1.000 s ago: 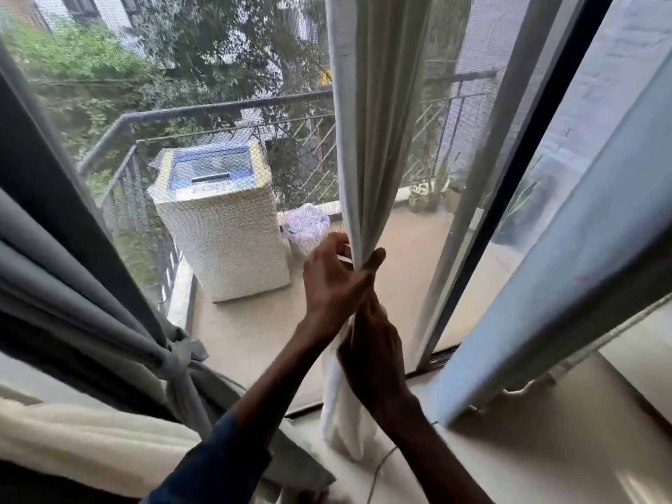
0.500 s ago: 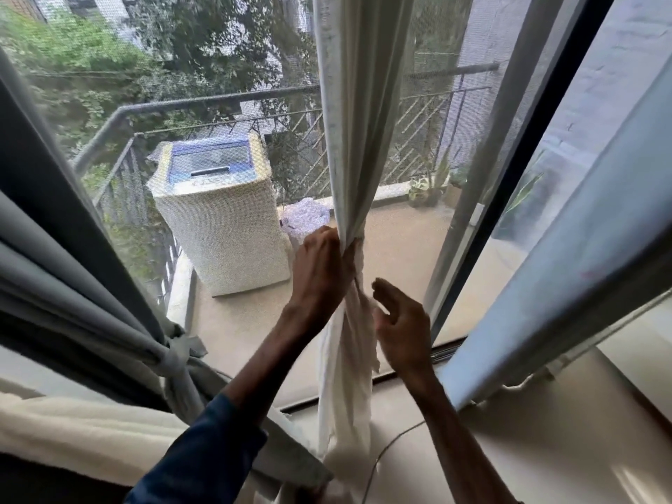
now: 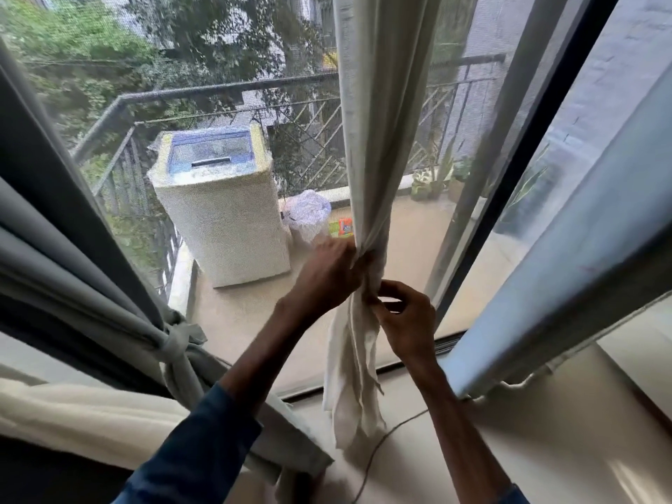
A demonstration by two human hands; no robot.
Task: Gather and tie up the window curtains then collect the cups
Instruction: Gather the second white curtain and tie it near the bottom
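Cream curtain [image 3: 378, 121] hanging at window centre, gathered into a bunch. Left hand [image 3: 329, 274] grips the bunch from its left side; right hand [image 3: 405, 318], just below and to the right, pinches the fabric. The loose tail [image 3: 354, 387] drops to the sill [image 3: 545, 449].

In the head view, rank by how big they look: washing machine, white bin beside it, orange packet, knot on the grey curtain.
1. washing machine, largest.
2. white bin and knot on the grey curtain look about alike; the knot is nearer the camera, so unranked.
3. orange packet, smallest.
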